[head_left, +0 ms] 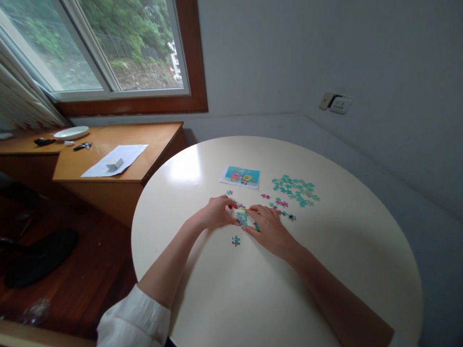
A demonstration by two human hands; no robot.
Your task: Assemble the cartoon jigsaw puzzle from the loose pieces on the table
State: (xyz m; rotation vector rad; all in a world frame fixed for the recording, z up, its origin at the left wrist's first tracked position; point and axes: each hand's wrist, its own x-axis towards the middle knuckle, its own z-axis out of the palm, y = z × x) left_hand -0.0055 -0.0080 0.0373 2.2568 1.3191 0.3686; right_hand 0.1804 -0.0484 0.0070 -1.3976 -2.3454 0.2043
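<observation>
Left hand and right hand face each other low over the round table, each with thumb and fingers apart and curved, not closed together. Between the 2 lies a small joined patch of jigsaw, flat on the table; the left fingertips and thumb are at its left side, the right ones at its right side. How firmly they press cannot be told.

Nearer the body, just below the patch, a small pink-and-blue cluster of jigsaw pieces lies apart from it. Beyond the hands is a picture card with cartoon figures, with a loose piece near its lower left. To the right, some pink pieces lie scattered past the right hand, and farther off is a spread of green pieces.

At the left, under the window, a brown table carries a white sheet with a small white box on it, and a white plate.
</observation>
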